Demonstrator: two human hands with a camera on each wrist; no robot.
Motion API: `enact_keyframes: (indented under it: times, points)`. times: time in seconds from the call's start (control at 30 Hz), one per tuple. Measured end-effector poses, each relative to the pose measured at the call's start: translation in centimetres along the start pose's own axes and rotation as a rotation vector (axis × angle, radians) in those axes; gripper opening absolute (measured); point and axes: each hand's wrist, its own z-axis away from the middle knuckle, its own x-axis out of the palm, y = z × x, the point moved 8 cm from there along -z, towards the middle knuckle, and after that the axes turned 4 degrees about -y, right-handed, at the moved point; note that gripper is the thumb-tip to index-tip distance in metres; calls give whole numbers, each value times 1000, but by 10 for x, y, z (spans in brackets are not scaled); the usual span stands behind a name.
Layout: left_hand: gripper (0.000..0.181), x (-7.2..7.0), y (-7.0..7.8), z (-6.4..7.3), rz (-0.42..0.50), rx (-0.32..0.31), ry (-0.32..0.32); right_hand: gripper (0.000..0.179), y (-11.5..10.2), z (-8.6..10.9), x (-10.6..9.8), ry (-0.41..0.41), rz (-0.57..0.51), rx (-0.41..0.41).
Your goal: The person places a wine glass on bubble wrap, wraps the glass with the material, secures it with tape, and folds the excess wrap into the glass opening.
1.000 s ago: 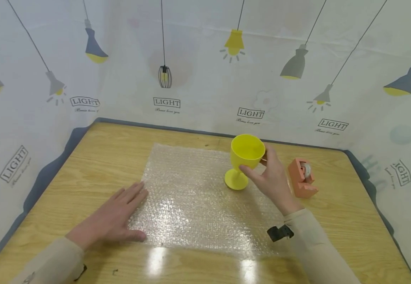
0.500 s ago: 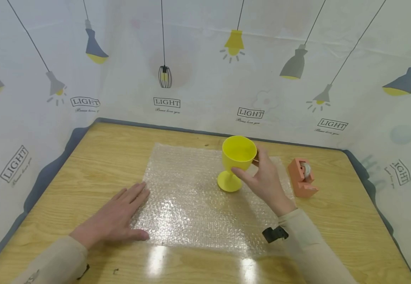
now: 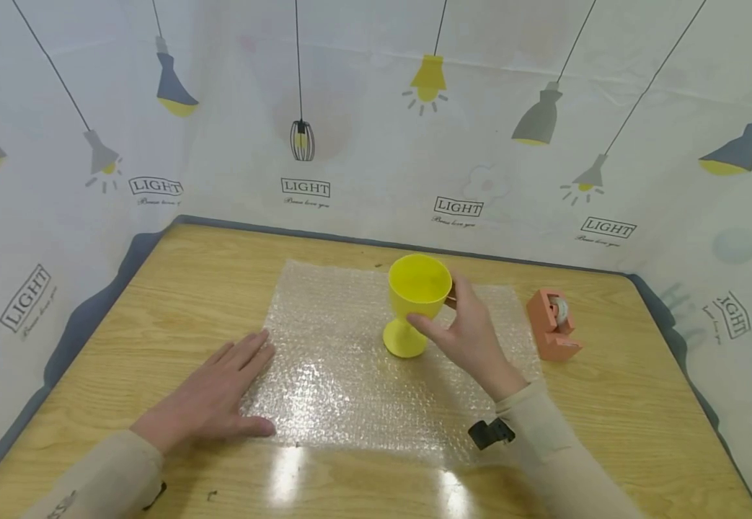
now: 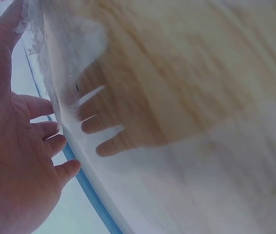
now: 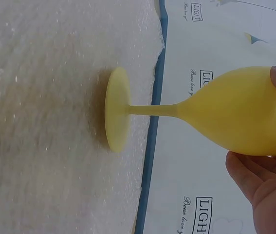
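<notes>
A yellow goblet (image 3: 408,292) stands upright over the right-middle part of a bubble wrap sheet (image 3: 343,389). My right hand (image 3: 469,335) grips its bowl from the right, thumb in front and fingers behind. In the right wrist view the goblet's round foot (image 5: 117,109) and thin stem (image 5: 152,110) show; the foot is at or just above the wrap, I cannot tell which. My left hand (image 3: 213,396) rests with fingers extended on the left edge of the wrap. The left wrist view shows the left palm (image 4: 16,165) beside the wrap's edge (image 4: 35,44).
An orange tape dispenser (image 3: 553,328) with a roll of clear tape stands right of the wrap. The wooden table (image 3: 174,288) borders a wall sheet (image 3: 363,144) printed with lamps along its back and sides.
My right hand has carried the goblet leftward and slightly nearer across the wrap, keeping it upright. The left hand has barely moved, and the tape dispenser is where it was.
</notes>
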Motion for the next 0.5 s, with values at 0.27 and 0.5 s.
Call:
enact_keyframes:
  times: [0.27,0.5]
  points:
    - [119,-2,1,1,-5,5,15,78,-5,1,9,-8,-6,-13]
    - [120,-4,-3,4,3,-11,19,78,-10,1,13,-13,-29,-19]
